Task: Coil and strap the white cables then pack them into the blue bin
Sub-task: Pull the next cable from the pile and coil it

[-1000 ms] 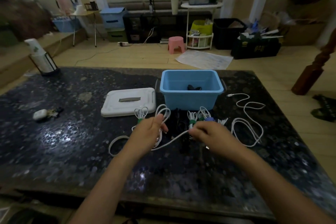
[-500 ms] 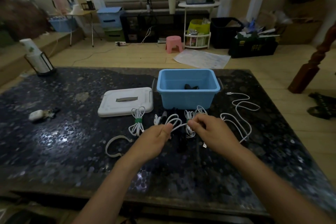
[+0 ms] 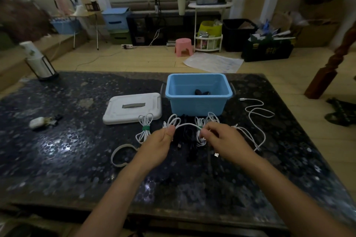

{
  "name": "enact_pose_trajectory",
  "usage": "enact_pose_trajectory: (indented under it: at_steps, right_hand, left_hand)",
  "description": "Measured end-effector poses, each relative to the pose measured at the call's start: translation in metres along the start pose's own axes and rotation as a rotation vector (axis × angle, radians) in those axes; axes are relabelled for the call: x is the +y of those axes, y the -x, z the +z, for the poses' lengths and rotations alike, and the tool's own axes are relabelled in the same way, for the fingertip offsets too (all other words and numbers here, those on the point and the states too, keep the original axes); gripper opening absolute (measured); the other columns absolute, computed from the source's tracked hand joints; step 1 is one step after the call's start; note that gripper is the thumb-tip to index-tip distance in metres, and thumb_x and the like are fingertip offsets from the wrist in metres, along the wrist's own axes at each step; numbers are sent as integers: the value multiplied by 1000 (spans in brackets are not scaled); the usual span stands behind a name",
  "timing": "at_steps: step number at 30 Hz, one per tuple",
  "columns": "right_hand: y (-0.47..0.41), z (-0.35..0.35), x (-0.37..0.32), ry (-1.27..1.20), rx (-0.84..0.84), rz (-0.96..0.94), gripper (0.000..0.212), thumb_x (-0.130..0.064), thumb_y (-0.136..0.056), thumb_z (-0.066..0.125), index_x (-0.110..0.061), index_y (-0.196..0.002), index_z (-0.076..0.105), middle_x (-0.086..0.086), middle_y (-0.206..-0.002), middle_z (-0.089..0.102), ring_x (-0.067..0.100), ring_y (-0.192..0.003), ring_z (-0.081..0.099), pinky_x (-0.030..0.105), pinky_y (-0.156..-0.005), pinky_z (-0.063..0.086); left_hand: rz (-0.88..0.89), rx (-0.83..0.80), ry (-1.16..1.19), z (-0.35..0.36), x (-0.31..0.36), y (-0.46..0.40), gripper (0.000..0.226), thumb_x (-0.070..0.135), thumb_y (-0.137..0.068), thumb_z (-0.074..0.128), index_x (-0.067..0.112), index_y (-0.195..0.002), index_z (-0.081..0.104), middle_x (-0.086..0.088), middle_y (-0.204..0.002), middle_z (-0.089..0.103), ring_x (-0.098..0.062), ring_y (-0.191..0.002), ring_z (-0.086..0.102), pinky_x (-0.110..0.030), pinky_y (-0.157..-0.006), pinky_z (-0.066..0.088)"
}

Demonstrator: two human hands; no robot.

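Your left hand (image 3: 160,141) grips looped white cable (image 3: 185,125); right hand (image 3: 221,138) pinches its other end, probably w/ thumb & forefinger. Cable's stretched between them, just in front of blue bin (image 3: 198,100).

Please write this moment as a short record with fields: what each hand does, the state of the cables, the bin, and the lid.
left hand: left hand grips coiled loops of a white cable
right hand: right hand pinches the same cable further along
strapped coil: white coil with green strap lies on the table, in front of the lid
loose cable: uncoiled white cable lies right of the bin
bin: blue bin open, something dark inside, no white cable in it
lid: white lid flat, left of the bin
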State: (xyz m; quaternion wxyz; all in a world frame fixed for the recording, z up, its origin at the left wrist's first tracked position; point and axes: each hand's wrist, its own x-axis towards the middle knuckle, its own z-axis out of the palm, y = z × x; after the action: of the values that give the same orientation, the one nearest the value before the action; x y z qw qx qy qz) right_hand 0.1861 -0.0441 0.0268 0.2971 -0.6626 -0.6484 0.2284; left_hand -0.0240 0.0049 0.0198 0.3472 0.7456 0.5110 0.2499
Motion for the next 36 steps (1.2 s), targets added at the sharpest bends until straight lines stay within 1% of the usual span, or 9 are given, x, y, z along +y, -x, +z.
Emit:
enact_pose_trajectory:
  at_steps: [4,10,15,19,22,25,27,32,36]
  right_hand:
    - [6,14,-14,-122,-11,-44,18,-36,-97,59,-33,-80,64,-10,-67,67,3,-57,60,30,-63,52]
    - [15,20,-31,-147,6,-51,19,-38,-97,59,-30,-80,63,-8,-69,69,6,-52,63,29,-62,56]
    - [16,19,-32,-188,5,-62,17,-34,-95,64,-34,-78,64,-8,-70,70,8,-53,64,33,-63,57]
    - [15,24,-31,-133,22,-112,22,-27,-91,69,-41,-76,62,-14,-66,67,5,-54,64,27,-62,53]
    - [15,27,-32,-162,35,-123,24,-21,-87,73,-42,-79,65,-17,-67,69,3,-57,65,21,-62,52]
    - [15,26,-34,-185,31,-136,20,-20,-87,74,-40,-85,70,-19,-70,70,2,-59,67,22,-64,55]
    - [15,26,-35,-151,11,-137,12,-23,-89,72,-35,-90,74,-18,-75,72,-2,-65,67,23,-68,56]
    - [16,26,-33,148,-53,-128,17,-44,-95,61,-32,-100,73,-11,-82,73,1,-73,63,30,-73,55]
    - [19,31,-35,159,-50,-185,20,-41,-100,53,-30,-103,70,-10,-84,70,4,-71,57,26,-66,43]
  left_hand:
    - [-41,-43,48,9,5,2,54,56,-102,26,18,-72,51,8,-66,54,-7,-65,51,-29,-63,38]
    - [-98,-59,111,18,10,4,53,64,-98,24,27,-68,47,8,-68,50,-12,-66,48,-33,-66,36]
    - [-185,-95,204,12,19,5,63,73,-93,25,23,-65,53,9,-54,48,-11,-56,45,-34,-62,35]
    - [-82,-169,154,19,22,10,57,65,-97,33,25,-87,73,5,-79,69,-10,-75,61,-33,-73,46]
    - [-111,-183,185,23,22,10,53,66,-95,29,36,-96,73,8,-93,73,-11,-90,66,-36,-82,50]
    - [-76,-145,146,23,26,13,49,53,-103,24,43,-86,68,12,-89,69,-5,-91,63,-33,-85,48]
    - [-25,-100,84,23,28,16,52,48,-105,20,37,-82,66,9,-85,68,-5,-87,62,-31,-80,44]
    - [-66,100,48,19,19,10,62,47,-105,19,13,-78,62,-11,-84,68,-27,-86,63,-45,-85,48]
    - [-91,235,101,13,19,3,63,51,-104,18,15,-79,64,-1,-79,67,-15,-80,61,-40,-81,48]
